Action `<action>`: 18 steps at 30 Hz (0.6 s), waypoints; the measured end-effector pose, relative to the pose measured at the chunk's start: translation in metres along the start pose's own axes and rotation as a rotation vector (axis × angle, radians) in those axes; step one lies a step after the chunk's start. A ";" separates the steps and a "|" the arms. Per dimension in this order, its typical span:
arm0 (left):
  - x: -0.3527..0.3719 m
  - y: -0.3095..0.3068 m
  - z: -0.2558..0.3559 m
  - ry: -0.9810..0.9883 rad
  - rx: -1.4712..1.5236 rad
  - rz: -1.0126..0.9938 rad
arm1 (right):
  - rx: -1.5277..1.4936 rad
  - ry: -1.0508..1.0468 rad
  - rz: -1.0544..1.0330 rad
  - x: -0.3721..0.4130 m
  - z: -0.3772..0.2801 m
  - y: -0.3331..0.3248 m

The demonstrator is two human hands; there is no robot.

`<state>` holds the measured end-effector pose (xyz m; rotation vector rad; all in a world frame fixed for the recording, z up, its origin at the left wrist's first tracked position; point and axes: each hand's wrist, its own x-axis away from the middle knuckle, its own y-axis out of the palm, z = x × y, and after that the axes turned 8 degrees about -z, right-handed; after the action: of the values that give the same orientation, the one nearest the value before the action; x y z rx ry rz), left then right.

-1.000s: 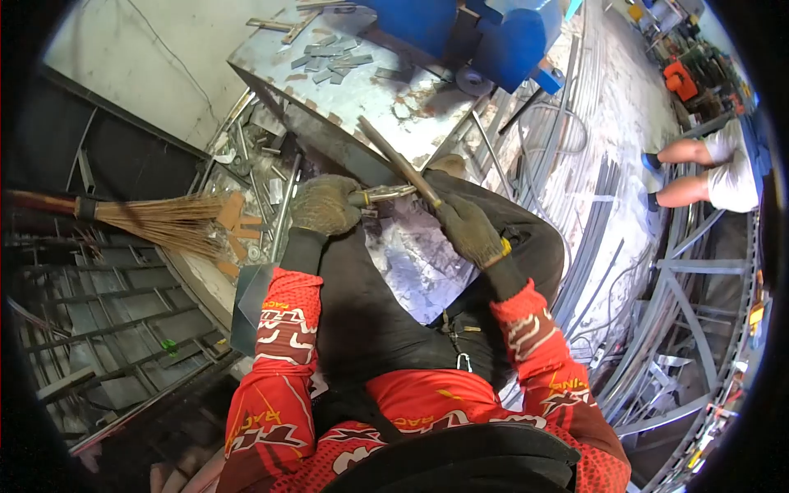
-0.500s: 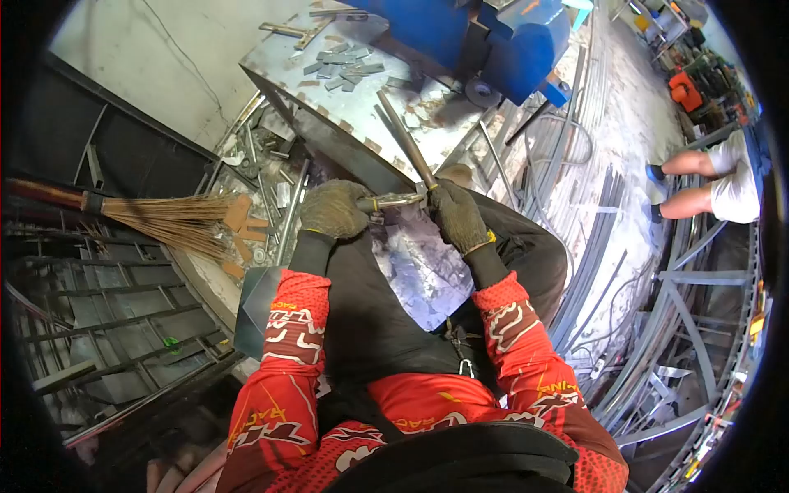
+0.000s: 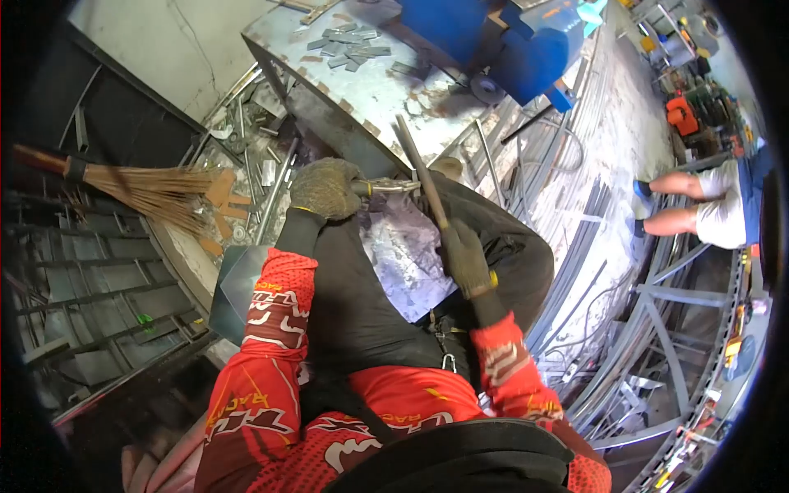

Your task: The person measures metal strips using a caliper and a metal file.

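Note:
My left hand [image 3: 326,189], in a grey-brown work glove, is closed round the handles of a pair of pliers [image 3: 393,186]. The pliers point right, their jaws close to a long, rod-like tool [image 3: 427,182]. My right hand [image 3: 466,261], gloved too, grips the lower end of that tool, which slants up and left. Whether the jaws hold a small piece is too small to tell. Beneath both hands, between my dark-trousered legs, lies a whitish, scuffed surface [image 3: 404,255].
Small metal strips [image 3: 349,45] lie on a metal-topped table [image 3: 283,41] beside a blue machine [image 3: 526,57]. A broom [image 3: 140,193] is at left. Long metal bars [image 3: 579,238] run along the right, where another person's legs [image 3: 674,205] show.
My right hand has moved down with the rod-like tool, whose upper end is lower and further right. The pliers remain in my left hand. The whole view has shifted slightly.

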<state>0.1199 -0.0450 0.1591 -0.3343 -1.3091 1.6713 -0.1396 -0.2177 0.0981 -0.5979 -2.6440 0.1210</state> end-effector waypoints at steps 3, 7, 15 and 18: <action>0.000 -0.006 0.008 -0.067 -0.028 -0.040 | 0.095 -0.163 0.038 -0.060 -0.025 0.011; 0.002 -0.011 0.011 -0.081 -0.033 -0.030 | 0.523 -0.588 0.062 -0.065 -0.020 0.003; 0.001 0.000 -0.001 0.005 -0.006 0.019 | 0.052 0.131 -0.031 0.060 -0.002 -0.023; -0.003 0.002 0.000 -0.002 -0.068 0.008 | 0.153 0.010 -0.029 0.016 -0.005 -0.014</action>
<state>0.1205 -0.0477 0.1561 -0.3785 -1.3705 1.6365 -0.1560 -0.2237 0.1110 -0.5075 -2.6037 0.3071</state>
